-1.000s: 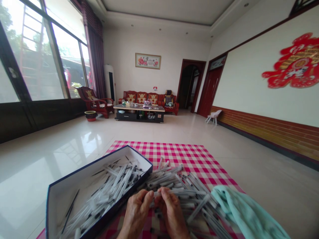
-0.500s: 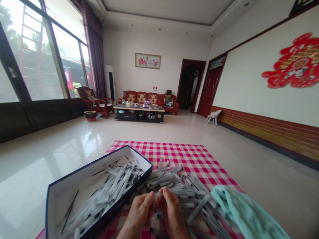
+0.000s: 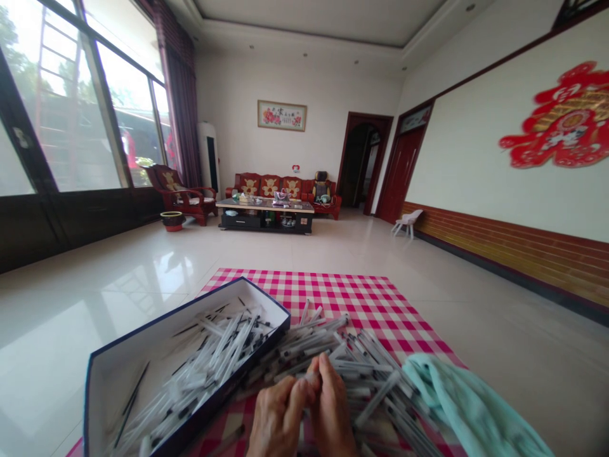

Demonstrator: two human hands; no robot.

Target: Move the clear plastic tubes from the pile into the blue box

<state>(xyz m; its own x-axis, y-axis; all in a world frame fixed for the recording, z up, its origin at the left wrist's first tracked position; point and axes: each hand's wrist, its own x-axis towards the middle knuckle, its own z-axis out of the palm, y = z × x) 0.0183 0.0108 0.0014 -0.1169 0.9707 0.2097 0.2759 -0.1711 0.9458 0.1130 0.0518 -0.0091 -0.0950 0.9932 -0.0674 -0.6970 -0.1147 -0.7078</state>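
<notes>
My left hand (image 3: pixel 278 412) and my right hand (image 3: pixel 330 403) meet at the front of the table, thumbs and fingers closed. Between their fingertips they grip a pen, of which only a pale, translucent bit shows; the rest is hidden by the fingers. Around and beyond my hands spreads a loose pile of clear-barrelled pens (image 3: pixel 316 339) with dark ends. To the left, a shallow blue-edged box (image 3: pixel 164 315) holds many more translucent pen pieces (image 3: pixel 223 355), along with several thin dark refills (image 3: pixel 134 392).
A pink-and-white checked tablecloth (image 3: pixel 342 287) lies under everything. A mint-green cloth (image 3: pixel 469 400) is bunched at the right, against the pens. Across the tiled floor stand a low coffee table (image 3: pixel 264 208), red wooden seating (image 3: pixel 183 197) and a small pale chair (image 3: pixel 408 222).
Both hands have drawn closer together, the left shifting right and turning so its knuckles face up. Less of the pen shows between the fingers. The box and pile look the same.
</notes>
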